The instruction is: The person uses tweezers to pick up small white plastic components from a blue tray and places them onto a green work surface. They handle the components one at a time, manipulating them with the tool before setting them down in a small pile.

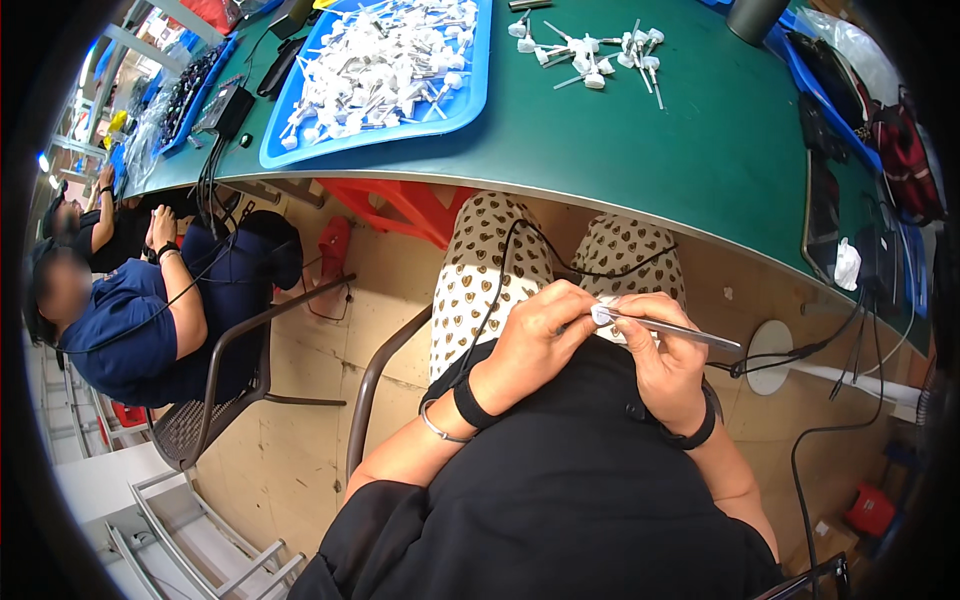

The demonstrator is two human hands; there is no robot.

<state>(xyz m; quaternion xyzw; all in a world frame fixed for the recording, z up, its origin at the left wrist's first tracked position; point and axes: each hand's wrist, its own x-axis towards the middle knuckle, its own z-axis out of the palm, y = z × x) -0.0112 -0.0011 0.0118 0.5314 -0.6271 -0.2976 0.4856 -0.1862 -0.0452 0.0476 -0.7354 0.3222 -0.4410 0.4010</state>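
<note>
Above my lap, my left hand (543, 335) pinches a small white plastic part (602, 313) between thumb and fingers. My right hand (667, 365) is closed on slim silver tweezers (690, 331). Their blunt back end points out to the right, while the front end meets the white part. My fingers partly cover that contact. On the table ahead, a blue tray (375, 139) is heaped with white plastic pieces with thin stems (380, 70). Several like pieces (594, 58) lie loose to the right of the tray.
The green table (600, 140) curves in front of me. At its right lie a dark phone-like slab (821, 215) and crumpled white tissue (847, 264). A black cable (505, 260) hangs across my lap. Left of me, a person (140, 310) sits on a brown chair (235, 400).
</note>
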